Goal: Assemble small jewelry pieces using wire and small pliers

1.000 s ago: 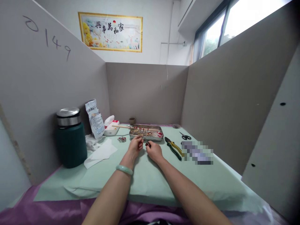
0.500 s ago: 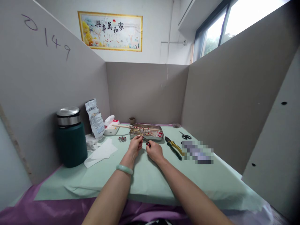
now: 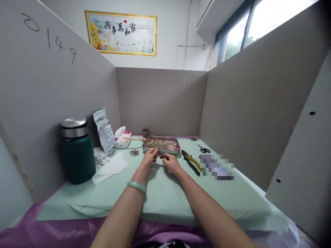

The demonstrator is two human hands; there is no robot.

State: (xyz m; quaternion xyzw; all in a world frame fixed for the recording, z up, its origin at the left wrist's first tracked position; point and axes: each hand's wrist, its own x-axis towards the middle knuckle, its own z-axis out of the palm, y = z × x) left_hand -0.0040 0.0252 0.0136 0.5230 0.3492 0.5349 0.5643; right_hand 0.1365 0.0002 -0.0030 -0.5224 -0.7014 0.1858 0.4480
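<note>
My left hand [image 3: 149, 159] and my right hand [image 3: 171, 162] meet over the green mat, just in front of a metal tray [image 3: 177, 151] filled with small beads and red bits. The left fingers pinch something tiny that I cannot make out. The right fingers are closed on a small dark-handled tool [image 3: 162, 155] whose thin tip points toward the left fingertips. A pale green bangle [image 3: 136, 185] sits on my left wrist. A wooden stick [image 3: 134, 138] lies across the tray's far edge.
A dark green flask [image 3: 77, 151] with a steel lid stands at the left, beside a foil packet [image 3: 103, 130], tissues [image 3: 110, 168] and a white box [image 3: 121, 138]. A small bead cluster [image 3: 134, 153] lies left of the tray. Yellow-green pliers [image 3: 190, 161] and scissors [image 3: 204, 149] lie at the right. Grey partitions enclose the desk.
Both hands have crept slightly forward toward the tray and stayed together; the tool's tip has shifted a little between the fingertips.
</note>
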